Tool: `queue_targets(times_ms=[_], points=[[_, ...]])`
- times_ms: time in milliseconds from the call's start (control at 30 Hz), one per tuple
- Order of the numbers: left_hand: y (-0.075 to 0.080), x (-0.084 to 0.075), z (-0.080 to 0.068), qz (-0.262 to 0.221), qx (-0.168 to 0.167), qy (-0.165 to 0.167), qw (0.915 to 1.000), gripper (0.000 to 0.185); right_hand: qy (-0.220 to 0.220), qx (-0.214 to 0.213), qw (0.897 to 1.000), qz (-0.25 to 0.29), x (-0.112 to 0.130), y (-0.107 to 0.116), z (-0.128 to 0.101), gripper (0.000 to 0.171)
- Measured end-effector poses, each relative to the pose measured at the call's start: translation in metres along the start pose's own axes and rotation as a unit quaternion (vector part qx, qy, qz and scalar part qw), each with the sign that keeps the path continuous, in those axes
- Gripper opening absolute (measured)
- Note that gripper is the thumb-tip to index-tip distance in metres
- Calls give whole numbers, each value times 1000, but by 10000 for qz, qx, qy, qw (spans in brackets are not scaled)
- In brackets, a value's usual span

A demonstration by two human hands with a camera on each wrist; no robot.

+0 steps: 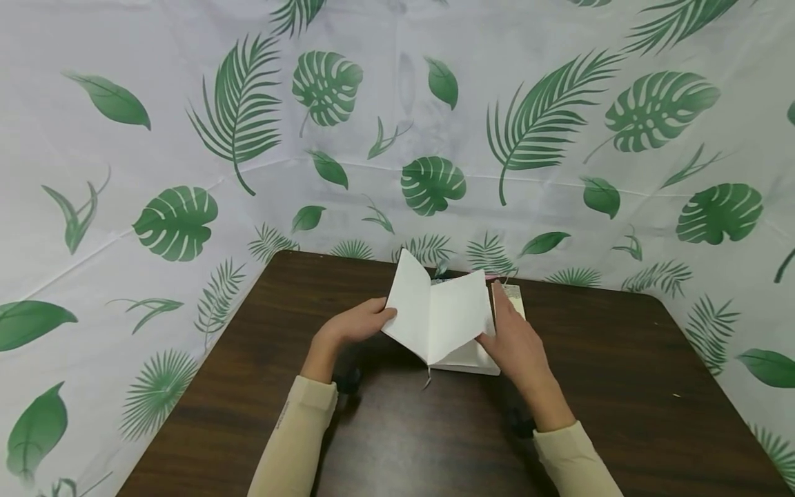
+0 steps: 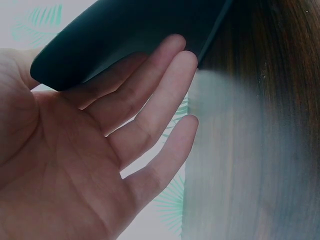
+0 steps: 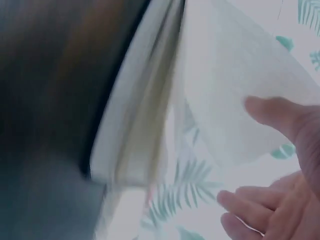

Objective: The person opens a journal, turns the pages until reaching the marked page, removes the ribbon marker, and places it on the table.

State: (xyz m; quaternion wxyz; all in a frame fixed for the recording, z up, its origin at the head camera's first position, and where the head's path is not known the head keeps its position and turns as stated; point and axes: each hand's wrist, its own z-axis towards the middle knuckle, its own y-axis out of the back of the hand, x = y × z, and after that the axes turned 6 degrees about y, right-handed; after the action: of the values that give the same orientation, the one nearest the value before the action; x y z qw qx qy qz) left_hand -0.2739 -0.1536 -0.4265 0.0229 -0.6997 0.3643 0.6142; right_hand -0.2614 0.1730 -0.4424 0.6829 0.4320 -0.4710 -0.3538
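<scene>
An open notebook with blank white pages is held tilted over the table, its dark cover showing from behind in the left wrist view. My left hand pinches its left edge, thumb on the page side and fingers behind the cover. On the right, a loose page stands raised from the thicker page block. The thumb of my right hand lies against that page, while the other fingers spread apart below it. A thin ribbon hangs from the notebook's lower end.
Behind the notebook, beside my right fingers, lies a pale speckled item, partly hidden. A small dark patterned piece shows past the pages. The dark wooden table meets a white leaf-print cloth at the back.
</scene>
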Motion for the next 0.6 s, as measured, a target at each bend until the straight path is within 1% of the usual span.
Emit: queue_targets(times_ms=[67,133,200,300,433,533,600], points=[[0,1,-1,6,-10,9,10000,48,-263,196,9982,504,8,-5,1,99],[1,1,-1,17,-27,-9,10000,48,-314,441,9946,888,16,-11,1,91],[1,1,-1,47,-55,-73,9999,49,-171,651,9913,1127,24,-19,-1,82],[0,1,0,53,-84,-140,9999,51,236,813,9883,1265,34,-30,-5,74],[-2,1,0,35,-126,-128,9998,52,680,862,9846,1358,41,-40,-10,76],[-3,-1,0,5,-142,-71,9999,52,845,959,9804,1503,42,-43,-12,78],[-4,-1,0,-13,-124,-52,9999,53,861,1140,9771,1578,43,-44,-13,78]])
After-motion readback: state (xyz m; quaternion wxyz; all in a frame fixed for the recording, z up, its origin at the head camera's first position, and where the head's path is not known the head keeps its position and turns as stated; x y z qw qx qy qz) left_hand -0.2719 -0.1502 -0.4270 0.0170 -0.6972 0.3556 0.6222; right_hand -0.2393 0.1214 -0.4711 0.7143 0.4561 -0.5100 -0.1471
